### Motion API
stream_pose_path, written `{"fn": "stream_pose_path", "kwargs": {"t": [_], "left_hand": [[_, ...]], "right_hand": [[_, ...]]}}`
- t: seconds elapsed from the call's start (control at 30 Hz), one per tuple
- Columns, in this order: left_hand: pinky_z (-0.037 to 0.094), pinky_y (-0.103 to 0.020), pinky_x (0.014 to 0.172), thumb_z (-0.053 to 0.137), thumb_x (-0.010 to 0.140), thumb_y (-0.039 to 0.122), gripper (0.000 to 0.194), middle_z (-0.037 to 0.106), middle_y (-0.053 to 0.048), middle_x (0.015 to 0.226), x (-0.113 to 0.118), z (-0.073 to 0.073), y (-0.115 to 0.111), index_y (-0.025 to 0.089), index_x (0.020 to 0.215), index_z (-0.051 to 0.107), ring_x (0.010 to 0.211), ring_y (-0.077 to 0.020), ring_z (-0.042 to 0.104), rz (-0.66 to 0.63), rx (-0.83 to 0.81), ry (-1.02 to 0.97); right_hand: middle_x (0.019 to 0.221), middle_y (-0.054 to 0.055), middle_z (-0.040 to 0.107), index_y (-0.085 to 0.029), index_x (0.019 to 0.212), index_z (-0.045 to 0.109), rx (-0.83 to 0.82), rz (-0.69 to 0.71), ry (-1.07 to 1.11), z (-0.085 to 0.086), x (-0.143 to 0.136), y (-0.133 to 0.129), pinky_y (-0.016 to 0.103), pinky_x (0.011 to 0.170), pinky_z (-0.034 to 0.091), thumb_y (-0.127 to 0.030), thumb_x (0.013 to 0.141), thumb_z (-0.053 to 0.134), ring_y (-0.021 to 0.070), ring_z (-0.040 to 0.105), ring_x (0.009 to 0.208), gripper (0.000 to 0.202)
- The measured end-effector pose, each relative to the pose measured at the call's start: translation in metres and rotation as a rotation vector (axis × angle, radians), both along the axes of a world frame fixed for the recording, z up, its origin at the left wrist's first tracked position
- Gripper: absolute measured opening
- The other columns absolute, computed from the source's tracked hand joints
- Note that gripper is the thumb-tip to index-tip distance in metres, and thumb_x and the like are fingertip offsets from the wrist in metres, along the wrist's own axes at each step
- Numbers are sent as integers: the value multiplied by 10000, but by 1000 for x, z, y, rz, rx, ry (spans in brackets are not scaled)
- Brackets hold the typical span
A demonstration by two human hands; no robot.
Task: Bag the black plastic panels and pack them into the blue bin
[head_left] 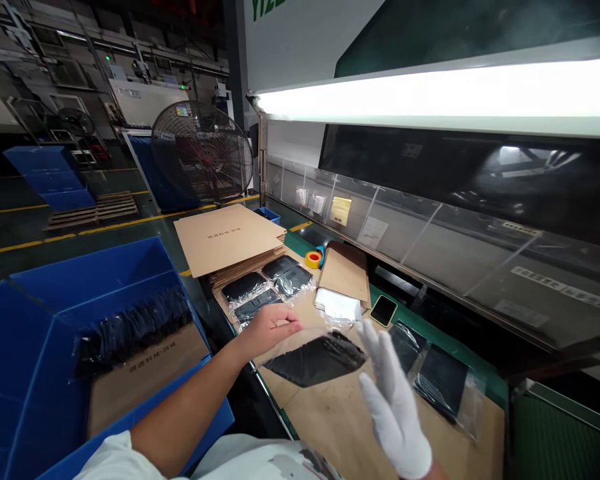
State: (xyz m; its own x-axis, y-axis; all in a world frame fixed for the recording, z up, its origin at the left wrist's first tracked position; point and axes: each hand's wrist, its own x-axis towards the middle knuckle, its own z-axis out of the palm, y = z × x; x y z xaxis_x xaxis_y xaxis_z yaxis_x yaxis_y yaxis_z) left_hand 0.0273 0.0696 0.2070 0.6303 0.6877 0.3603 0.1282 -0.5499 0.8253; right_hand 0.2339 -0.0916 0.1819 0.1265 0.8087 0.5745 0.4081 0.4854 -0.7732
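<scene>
Factory floor (25, 230) lies behind a brown-covered counter (325, 427). Leftmost, a blue box (123, 261) already holds wrapped pieces (135, 327), seemingly finished. Mid-counter, the bare left hand (273, 328) looks clamped on a clear bag (284, 345) around a black panel (315, 361); the gloved right hand (395, 400) hovers, fingers apart. Rightward, bagged panels (443, 380) lie unboxed.

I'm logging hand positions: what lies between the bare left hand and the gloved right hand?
In the head view, a flat black item in clear plastic lies there.

Brown cardboard (325, 417) lies on green bench (491, 383). 2 bagged black panels (444, 377) at 3 o'clock; phone (383, 311) at 1; tape roll (309, 261) near 12; carton stack (230, 237) at 10.
</scene>
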Motion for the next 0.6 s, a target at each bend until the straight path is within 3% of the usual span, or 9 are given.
{"fn": "stream_pose_path", "kwargs": {"t": [0.17,0.23,0.3,0.37,0.4,0.43,0.5,0.6], "left_hand": [[467,-266,781,569,911,354,225,702,-28,848,8,6,5,184,830,691,815,-157,634,78,117,-63],[460,-262,782,543,927,356,235,706,-25,859,8,8,4,192,852,694,821,-156,633,41,173,2],[451,-261,788,505,948,362,265,713,-25,864,6,6,2,201,859,696,828,-159,635,-40,243,104],[450,-258,793,474,962,361,287,722,-31,880,2,0,-1,206,872,698,838,-164,642,-127,308,193],[453,-255,791,467,965,359,289,726,-36,890,0,-5,-3,205,889,700,841,-165,647,-161,334,225],[460,-252,783,467,965,358,290,729,-40,885,-2,-9,-5,202,900,704,833,-167,652,-179,362,252],[480,-252,776,480,957,344,282,735,-40,853,-7,-16,-11,196,900,713,802,-170,660,-131,426,296],[505,-226,783,503,938,348,293,746,-51,866,-15,-20,-31,178,938,741,823,-170,668,96,637,392]], "right_hand": [[1531,112,365,-287,1508,240,130,-181,-152,67,29,36,565,1140,289,-300,839,671,300,373,1388,796],[1473,127,443,-256,1471,336,127,-162,-419,90,26,56,529,1115,330,-397,738,760,324,423,1340,858],[1350,133,563,-226,1358,496,40,-63,-728,95,13,77,515,1055,373,-423,661,797,349,504,1236,784],[1107,133,684,-201,1060,672,-171,68,-881,75,-4,96,490,959,415,-352,650,781,345,594,1065,450],[933,126,708,-194,828,688,-310,125,-869,58,-12,103,464,906,430,-291,644,765,330,625,958,222],[740,109,684,-197,598,611,-460,162,-772,37,-18,110,427,859,438,-242,637,746,304,640,850,148],[499,53,561,-218,406,427,-657,179,-546,-5,-25,119,374,771,445,-190,520,781,266,619,686,373],[474,1,536,-227,441,439,-712,168,-395,-53,-23,131,303,659,441,-276,505,799,203,572,608,369]]}}
